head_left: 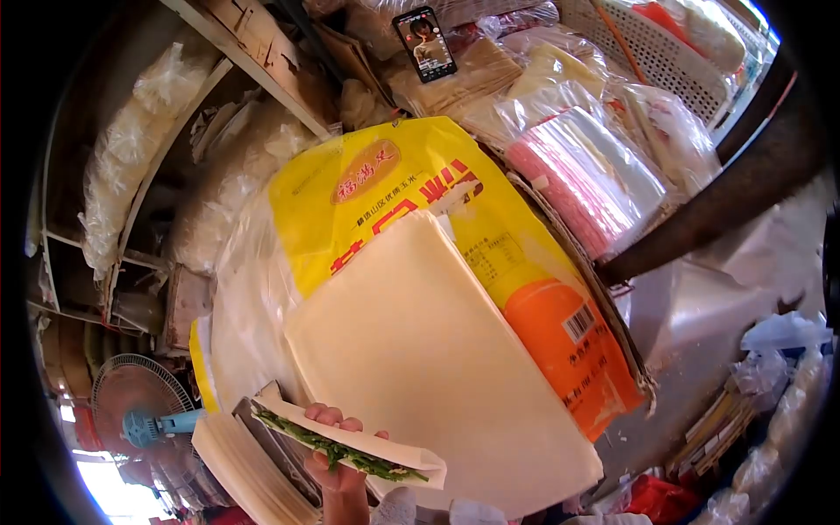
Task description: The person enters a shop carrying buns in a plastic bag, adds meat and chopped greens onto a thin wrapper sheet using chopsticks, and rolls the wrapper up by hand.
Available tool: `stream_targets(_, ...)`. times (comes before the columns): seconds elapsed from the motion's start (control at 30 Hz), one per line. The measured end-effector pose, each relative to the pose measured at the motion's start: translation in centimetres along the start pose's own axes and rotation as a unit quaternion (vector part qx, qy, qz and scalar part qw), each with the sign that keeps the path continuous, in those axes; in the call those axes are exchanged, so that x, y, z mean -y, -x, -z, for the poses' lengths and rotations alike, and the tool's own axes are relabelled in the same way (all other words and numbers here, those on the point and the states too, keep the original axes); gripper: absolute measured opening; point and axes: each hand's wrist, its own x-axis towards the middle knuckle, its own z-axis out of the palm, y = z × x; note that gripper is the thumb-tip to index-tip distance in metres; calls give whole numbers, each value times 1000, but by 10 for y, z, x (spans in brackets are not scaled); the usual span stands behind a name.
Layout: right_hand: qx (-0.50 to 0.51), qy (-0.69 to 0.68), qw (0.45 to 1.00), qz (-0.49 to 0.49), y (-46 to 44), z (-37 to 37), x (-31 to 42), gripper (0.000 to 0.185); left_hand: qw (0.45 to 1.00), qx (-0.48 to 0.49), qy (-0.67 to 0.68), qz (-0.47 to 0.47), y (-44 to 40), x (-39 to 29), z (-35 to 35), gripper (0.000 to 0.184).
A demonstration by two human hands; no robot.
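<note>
My left hand (339,468) is closed around a flatbread wrap (367,444) at the lower middle of the view. The wrap is a pale, thin sheet folded over chopped green leaves, which show along its open near edge. My fingertips curl over its far side, and the thumb presses from the near side. Just beyond it lies a stack of large pale flat sheets (437,350) on a yellow and orange printed bag (350,188). To the left stands another stack of folded pale sheets (249,472). My right hand is out of view.
A phone (425,44) with a lit screen leans at the top. Near it are a pink and clear plastic bundle (586,175) and a white perforated basket (656,57). A fan (144,411) stands at left, below shelves with plastic-wrapped goods (131,157). A dark bar (709,192) crosses the right.
</note>
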Motion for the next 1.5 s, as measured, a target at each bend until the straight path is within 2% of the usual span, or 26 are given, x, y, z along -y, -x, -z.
stream_targets(0.43,88,-76,993,-31,-46,-6,-68,44,997,50,28,-57,-8,16,11,47)
stream_targets(0.57,101,-83,991,-40,-51,-10,-83,43,995,16,-9,-98,6,14,14,51)
stream_targets(0.6,103,-85,990,-43,-53,-11,-87,42,989,5,-18,-149,10,11,24,50)
stream_targets(0.67,104,-90,989,-51,-53,-14,-93,42,987,36,-25,-154,13,9,24,50)
stream_targets(0.77,104,-106,987,-61,-53,-20,-103,41,980,-4,-86,-181,33,12,15,54)
stream_targets(0.93,85,-183,975,-92,-34,-26,-131,40,971,-43,-101,-211,85,16,24,55)
stream_targets(0.97,63,-242,961,-115,-24,-24,-139,39,969,-58,-111,-213,100,17,24,55)
stream_targets(1.0,25,-314,938,-141,-13,-13,-141,39,976,-24,-87,-200,110,19,23,48)
stream_targets(1.07,-111,-516,830,-180,11,33,-132,30,976,-31,-40,-214,136,23,26,46)
stream_targets(1.1,-137,-536,814,-177,21,46,-132,27,971,-78,17,-225,146,28,18,49)
stream_targets(1.13,-165,-552,799,-174,30,62,-135,25,975,-58,16,-214,156,30,11,47)
stream_targets(1.2,-259,-502,819,-95,58,109,-122,22,976,-28,2,-217,182,35,0,45)
stream_targets(1.27,-282,-587,759,-23,88,150,-109,24,975,10,-12,-221,209,39,-2,40)
stream_targets(1.33,-331,-556,762,14,129,201,-85,26,973,40,-24,-228,235,45,-4,36)
stream_targets(1.37,-353,-538,765,23,152,227,-67,28,974,-5,-7,-228,247,50,-17,40)
stream_targets(1.4,-376,-519,767,34,176,254,-49,29,973,-1,-8,-229,256,53,-20,39)
stream_targets(1.47,-445,-433,774,127,224,294,-15,33,973,5,-10,-230,275,56,-24,38)
stream_targets(1.5,-480,-409,752,192,245,310,4,36,970,16,-18,-241,282,57,-21,36)
